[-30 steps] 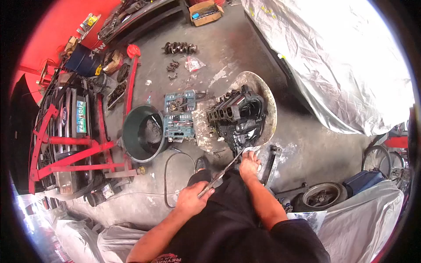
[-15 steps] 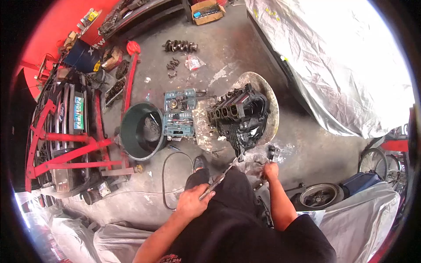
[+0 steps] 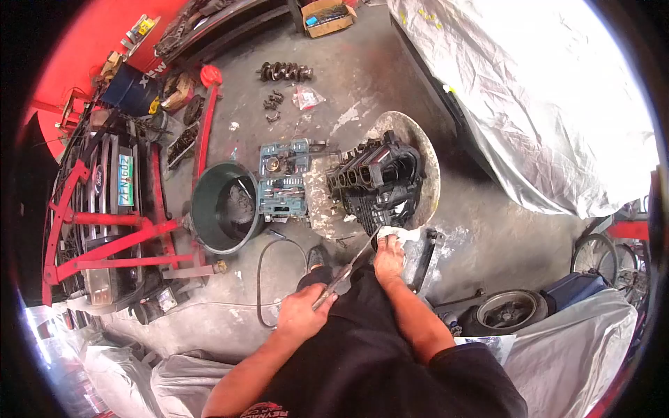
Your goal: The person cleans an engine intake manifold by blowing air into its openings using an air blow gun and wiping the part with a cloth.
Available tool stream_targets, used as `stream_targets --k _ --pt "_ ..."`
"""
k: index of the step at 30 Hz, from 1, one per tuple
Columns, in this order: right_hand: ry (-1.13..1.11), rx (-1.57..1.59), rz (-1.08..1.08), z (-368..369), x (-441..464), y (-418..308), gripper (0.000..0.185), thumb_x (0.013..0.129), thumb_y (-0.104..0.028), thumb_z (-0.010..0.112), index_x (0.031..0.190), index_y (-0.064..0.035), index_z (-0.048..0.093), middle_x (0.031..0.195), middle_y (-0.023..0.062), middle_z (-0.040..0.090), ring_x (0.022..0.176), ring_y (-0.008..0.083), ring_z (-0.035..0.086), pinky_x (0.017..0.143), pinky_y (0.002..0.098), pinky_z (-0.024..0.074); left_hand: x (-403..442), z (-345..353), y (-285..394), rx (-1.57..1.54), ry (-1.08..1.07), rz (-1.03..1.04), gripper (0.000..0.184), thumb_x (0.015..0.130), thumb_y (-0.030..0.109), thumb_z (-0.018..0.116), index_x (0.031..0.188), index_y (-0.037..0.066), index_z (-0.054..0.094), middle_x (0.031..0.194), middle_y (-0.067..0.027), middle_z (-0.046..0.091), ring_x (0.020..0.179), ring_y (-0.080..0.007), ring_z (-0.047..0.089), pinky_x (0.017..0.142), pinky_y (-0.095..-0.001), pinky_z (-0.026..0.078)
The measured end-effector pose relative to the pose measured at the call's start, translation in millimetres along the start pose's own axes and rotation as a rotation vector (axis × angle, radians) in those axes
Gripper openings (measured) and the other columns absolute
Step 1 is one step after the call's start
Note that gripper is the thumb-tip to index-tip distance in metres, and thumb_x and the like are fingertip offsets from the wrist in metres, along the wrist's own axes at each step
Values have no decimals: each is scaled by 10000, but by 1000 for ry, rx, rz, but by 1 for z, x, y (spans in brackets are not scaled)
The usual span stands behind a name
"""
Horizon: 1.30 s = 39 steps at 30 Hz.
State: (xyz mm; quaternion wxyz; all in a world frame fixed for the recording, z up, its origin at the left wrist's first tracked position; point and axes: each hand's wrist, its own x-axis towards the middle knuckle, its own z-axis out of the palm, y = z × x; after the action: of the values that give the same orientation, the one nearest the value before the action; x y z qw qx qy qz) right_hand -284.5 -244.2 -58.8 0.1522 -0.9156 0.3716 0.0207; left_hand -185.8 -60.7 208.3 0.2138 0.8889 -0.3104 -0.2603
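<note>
At the bottom of the frame, a person in a black shirt and dark trousers looks down at their own bare forearms. Left of centre, the left hand [image 3: 301,313] is closed around the handle of a long, thin metal tool [image 3: 341,280], which slants up and right toward the middle. Just right of centre, the right hand [image 3: 389,262] pinches a white cloth [image 3: 410,235] near the tool's far end; whether tool and cloth touch is hard to tell. Directly above them, at the centre of the frame, a black engine part [image 3: 382,174] with a row of openings rests on a round, paint-stained surface [image 3: 431,171].

To its left lie an open tool case [image 3: 284,200] and then a deep, dark green tub [image 3: 197,212]. A loose wheel [image 3: 507,311] lies at lower right. Red metal beams [image 3: 115,240] cross a car's front at left. Farther off, upper centre, a crankshaft [image 3: 286,72] lies on the concrete floor, and a wrinkled silver cover [image 3: 533,104] fills the upper right.
</note>
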Motion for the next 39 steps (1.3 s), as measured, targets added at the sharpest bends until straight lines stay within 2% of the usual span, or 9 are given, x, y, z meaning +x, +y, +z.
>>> stream_targets --k 8,18,28,31,33,35,37,38,39 --pt "1 71 119 -13 1 -17 416 964 -305 599 1246 -1 588 1253 200 530 1131 359 558 897 464 504 -8 -8 1 -55 -48 -18 272 901 309 720 1056 89 678 953 -178 717 864 -390 693 767 -469 551" --pt "-43 -23 151 9 2 -14 499 819 -345 754 1159 -12 603 1214 167 521 1162 351 544 911 454 524 -2 -21 3 -31 -85 -56 289 905 303 720 1096 89 682 990 -173 719 910 -387 693 798 -457 553" --pt "79 225 380 0 -8 -15 419 813 -364 787 951 6 647 1014 140 634 928 341 677 769 460 567 31 -52 -18 -55 -191 49 297 906 291 726 1107 78 681 989 -181 716 913 -379 698 797 -440 551" --pt "179 951 839 1 -11 -16 435 888 -422 730 1017 -18 633 1017 159 642 788 330 693 692 507 585 46 -68 -34 -60 -228 88 282 906 277 728 1100 77 684 978 -182 715 898 -378 701 784 -435 552" --pt "496 2076 1235 6 0 -10 482 1005 -427 579 1095 44 622 988 135 667 649 381 670 498 554 558 55 -77 -48 -85 -248 120 275 907 267 729 1098 75 684 967 -182 715 885 -379 702 772 -433 552" --pt "629 2253 1221 -27 15 -32 469 1017 -395 564 1126 57 626 1012 141 664 717 364 677 599 481 585 65 -85 -65 -121 -258 157 272 908 259 729 1099 72 681 954 -182 715 870 -382 702 758 -429 552" --pt "668 1883 1097 20 35 -35 443 1005 -368 574 1079 60 661 1052 152 668 808 326 682 727 419 567 74 -92 -83 -87 -291 172 270 911 248 726 1100 63 674 938 -187 711 856 -383 702 741 -426 549" --pt "647 1315 970 66 38 -24 407 981 -326 596 1030 66 692 1014 146 696 902 272 668 832 371 519 78 -98 -87 -90 -301 173 272 912 250 725 1100 61 673 935 -188 710 854 -383 701 739 -426 548" --pt "563 1382 1000 72 43 -19 406 947 -325 634 976 74 702 1047 183 696 993 254 641 877 409 495 82 -103 -92 -92 -309 174 273 913 251 724 1100 59 671 931 -189 709 851 -383 701 737 -427 548"
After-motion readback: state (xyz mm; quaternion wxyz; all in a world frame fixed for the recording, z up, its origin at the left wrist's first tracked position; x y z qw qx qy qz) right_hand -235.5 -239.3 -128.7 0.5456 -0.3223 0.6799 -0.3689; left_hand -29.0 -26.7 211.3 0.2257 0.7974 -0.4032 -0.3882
